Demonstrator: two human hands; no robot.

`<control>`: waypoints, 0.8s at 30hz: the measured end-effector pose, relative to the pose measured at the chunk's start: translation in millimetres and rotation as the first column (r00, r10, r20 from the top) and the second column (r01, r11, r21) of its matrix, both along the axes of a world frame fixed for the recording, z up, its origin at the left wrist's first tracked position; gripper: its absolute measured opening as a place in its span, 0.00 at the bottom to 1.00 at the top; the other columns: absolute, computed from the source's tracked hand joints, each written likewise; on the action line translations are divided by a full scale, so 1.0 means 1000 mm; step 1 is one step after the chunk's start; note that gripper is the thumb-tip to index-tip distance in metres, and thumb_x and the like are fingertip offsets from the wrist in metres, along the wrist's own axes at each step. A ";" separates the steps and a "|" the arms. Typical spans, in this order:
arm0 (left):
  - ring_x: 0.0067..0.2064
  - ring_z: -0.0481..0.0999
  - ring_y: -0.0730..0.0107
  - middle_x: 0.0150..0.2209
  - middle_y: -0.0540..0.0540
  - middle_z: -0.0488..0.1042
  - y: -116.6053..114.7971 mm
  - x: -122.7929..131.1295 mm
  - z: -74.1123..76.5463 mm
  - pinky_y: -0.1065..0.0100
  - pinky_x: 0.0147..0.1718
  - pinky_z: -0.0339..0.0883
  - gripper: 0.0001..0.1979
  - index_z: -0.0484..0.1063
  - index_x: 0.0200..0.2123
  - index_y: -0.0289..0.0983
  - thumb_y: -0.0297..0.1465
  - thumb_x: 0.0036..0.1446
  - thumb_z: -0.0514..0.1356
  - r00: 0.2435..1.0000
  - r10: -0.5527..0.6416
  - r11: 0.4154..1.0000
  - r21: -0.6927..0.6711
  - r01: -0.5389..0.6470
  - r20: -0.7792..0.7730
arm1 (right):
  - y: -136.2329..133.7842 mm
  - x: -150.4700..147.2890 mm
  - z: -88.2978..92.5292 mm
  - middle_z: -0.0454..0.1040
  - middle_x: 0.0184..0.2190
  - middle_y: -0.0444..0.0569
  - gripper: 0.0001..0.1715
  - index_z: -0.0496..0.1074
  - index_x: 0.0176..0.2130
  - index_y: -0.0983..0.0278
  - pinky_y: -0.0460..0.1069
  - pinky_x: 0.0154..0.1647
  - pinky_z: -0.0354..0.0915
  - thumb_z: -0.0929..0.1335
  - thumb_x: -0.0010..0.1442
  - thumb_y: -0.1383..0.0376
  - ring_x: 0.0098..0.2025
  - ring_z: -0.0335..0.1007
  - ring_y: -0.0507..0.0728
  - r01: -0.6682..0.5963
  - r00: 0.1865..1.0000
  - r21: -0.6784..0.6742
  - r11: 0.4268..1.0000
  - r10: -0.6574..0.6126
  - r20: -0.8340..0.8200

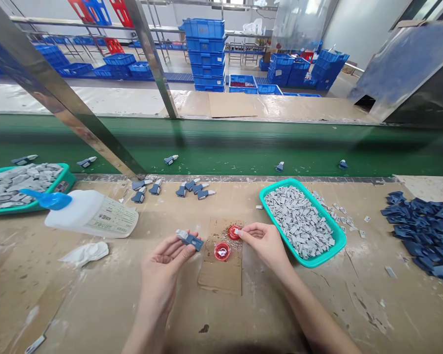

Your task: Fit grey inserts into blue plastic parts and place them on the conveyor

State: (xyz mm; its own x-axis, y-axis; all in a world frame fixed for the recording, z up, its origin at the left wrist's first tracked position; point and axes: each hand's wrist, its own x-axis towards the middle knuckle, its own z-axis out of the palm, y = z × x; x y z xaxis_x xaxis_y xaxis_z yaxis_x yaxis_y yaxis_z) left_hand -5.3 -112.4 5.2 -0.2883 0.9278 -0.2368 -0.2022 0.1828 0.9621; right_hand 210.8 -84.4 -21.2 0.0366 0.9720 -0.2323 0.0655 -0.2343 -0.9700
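Two bare hands above a worn, dusty tabletop (77, 295), seen from overhead. Left hand (166, 263) half-curled, its grip closed on a slate-blue plastic part (191, 241) with a pale grey end, lifted clear of the surface, perhaps to keep that end in view. Right hand (265, 246) close by, thumb and forefinger pressed together on a small grey piece (236, 232), right at a red bottle cap (230, 233). A second red cap (222, 251) just beside it, both on a speckled cardboard sheet (219, 280), likely there to shield the tabletop. Just beyond the right hand, a teal tray (327, 256) heaped with grey pieces (299, 221), seemingly placed for easy reach. Farther left, a short scatter of blue parts (180, 189) along a green conveyor belt (221, 147); a white bottle (92, 214) lying on its side, blue scoop (47, 199) at its neck. At far right, a navy pile (424, 236).
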 end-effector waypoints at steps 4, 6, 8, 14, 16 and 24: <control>0.43 0.79 0.61 0.39 0.43 0.80 -0.007 0.009 -0.006 0.67 0.44 0.73 0.19 0.75 0.39 0.35 0.28 0.40 0.71 0.999 0.021 1.000 -0.016 -0.020 0.045 | 0.000 0.002 0.002 0.77 0.25 0.52 0.16 0.76 0.27 0.67 0.50 0.32 0.67 0.74 0.47 0.56 0.28 0.72 0.57 -0.033 0.998 -0.055 0.998 0.030 -0.056; 0.43 0.79 0.61 0.39 0.43 0.80 -0.008 0.015 -0.009 0.67 0.44 0.73 0.18 0.75 0.39 0.35 0.27 0.40 0.71 0.999 0.015 1.000 -0.009 -0.015 0.042 | -0.001 0.003 0.007 0.76 0.24 0.50 0.16 0.76 0.28 0.68 0.48 0.31 0.66 0.74 0.46 0.56 0.27 0.70 0.55 -0.043 0.993 -0.093 0.995 0.033 -0.110; 0.41 0.80 0.61 0.38 0.43 0.81 -0.007 0.022 -0.010 0.67 0.43 0.73 0.17 0.75 0.36 0.35 0.27 0.39 0.71 0.999 0.010 1.000 -0.001 -0.010 0.042 | -0.003 0.005 0.015 0.76 0.24 0.49 0.15 0.76 0.28 0.68 0.47 0.31 0.66 0.74 0.46 0.57 0.26 0.69 0.53 -0.054 0.985 -0.111 0.992 0.035 -0.167; 0.38 0.80 0.60 0.35 0.43 0.81 -0.006 0.046 -0.005 0.66 0.41 0.75 0.15 0.75 0.34 0.34 0.25 0.39 0.71 0.996 -0.049 0.999 0.003 0.049 0.078 | -0.012 0.006 0.038 0.76 0.25 0.48 0.13 0.76 0.29 0.67 0.46 0.31 0.65 0.74 0.48 0.59 0.26 0.67 0.51 -0.116 0.949 -0.061 0.991 0.093 -0.301; 0.39 0.80 0.61 0.35 0.43 0.81 -0.007 0.051 -0.003 0.67 0.41 0.75 0.14 0.76 0.34 0.35 0.25 0.39 0.70 0.993 -0.076 0.997 0.020 0.075 0.095 | -0.015 0.005 0.042 0.76 0.26 0.48 0.12 0.76 0.29 0.67 0.46 0.31 0.65 0.74 0.48 0.60 0.27 0.68 0.51 -0.143 0.939 -0.051 0.988 0.119 -0.324; 0.39 0.80 0.62 0.36 0.45 0.81 -0.006 0.055 0.001 0.69 0.40 0.76 0.13 0.76 0.34 0.35 0.24 0.41 0.70 0.985 -0.128 0.991 0.055 0.123 0.114 | -0.020 0.002 0.046 0.75 0.26 0.48 0.14 0.73 0.29 0.68 0.46 0.31 0.63 0.74 0.48 0.59 0.27 0.67 0.51 -0.229 0.929 -0.087 0.969 0.191 -0.317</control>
State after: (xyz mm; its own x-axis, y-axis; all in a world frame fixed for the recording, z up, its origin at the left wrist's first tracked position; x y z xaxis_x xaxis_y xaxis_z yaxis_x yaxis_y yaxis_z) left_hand 49.9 -118.9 5.8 -0.1421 0.9659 -0.2167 -0.2919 0.1683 0.9415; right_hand 212.4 -104.7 25.2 -0.2565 0.9134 -0.3160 -0.1674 -0.3640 -0.9162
